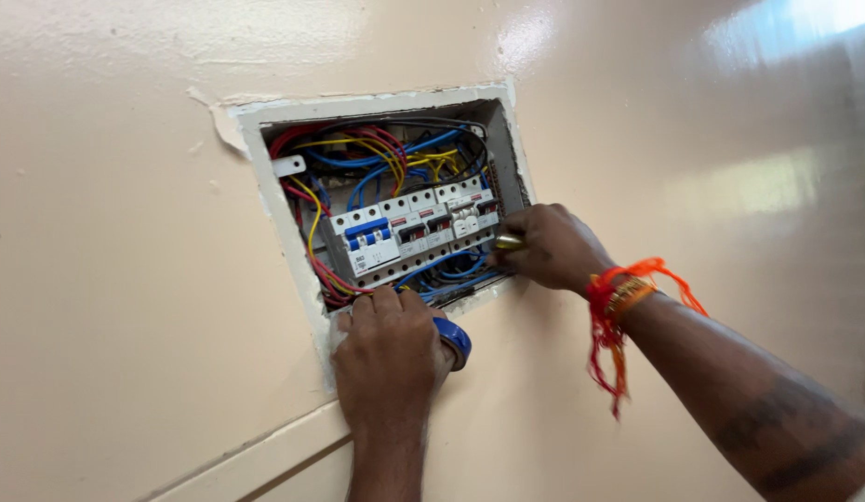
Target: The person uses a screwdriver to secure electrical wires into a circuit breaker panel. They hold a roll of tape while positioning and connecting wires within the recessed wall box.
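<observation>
Left hand [388, 358] grips a blue tape roll [454, 340] against the box rim [293, 242] for steadiness, while right hand [552, 247] clamps a tool [508, 243] beside the breakers [414, 232].

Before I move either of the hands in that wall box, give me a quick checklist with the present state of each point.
1. Left hand braced on the box's lower rim: ok.
2. Blue roll held in the left hand: ok.
3. Right hand grips the yellow-handled tool by the breaker row: ok.
4. Tool tip seated: cannot tell, hidden.
5. Loose wires kept off the fingers: not ok, the blue ones run close.
6. Breakers off: cannot tell.
</observation>
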